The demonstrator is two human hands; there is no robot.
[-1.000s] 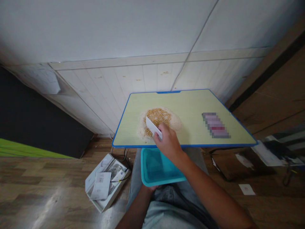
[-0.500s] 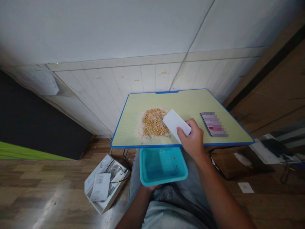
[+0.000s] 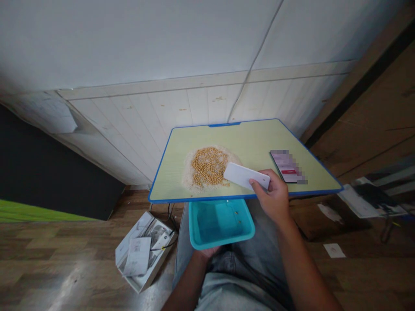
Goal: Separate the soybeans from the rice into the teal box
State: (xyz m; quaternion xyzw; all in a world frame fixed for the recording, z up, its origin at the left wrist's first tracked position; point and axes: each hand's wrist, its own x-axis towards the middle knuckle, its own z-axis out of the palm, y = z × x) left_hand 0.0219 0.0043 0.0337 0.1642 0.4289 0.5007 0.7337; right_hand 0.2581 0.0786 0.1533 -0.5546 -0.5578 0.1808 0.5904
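Note:
A pile of yellow beans mixed with white rice [image 3: 207,166] lies on a pale green lap table with a blue rim [image 3: 168,144]. My right hand [image 3: 275,198] grips a flat white card [image 3: 243,175] whose far end rests at the pile's right edge. Below the table's near edge sits a turquoise plastic tray [image 3: 220,222] with a few beans in it. My left hand [image 3: 209,251] holds this tray from underneath; only a bit of the hand shows.
A phone [image 3: 287,166] lies on the table's right part. An open white box with papers and a cable [image 3: 142,250] sits on the wooden floor at the left. Papers and a brown board lie at the right. A white panelled wall stands behind.
My right hand swung the card from the left side of the pile round to its right side. A few beans now lie in the turquoise tray.

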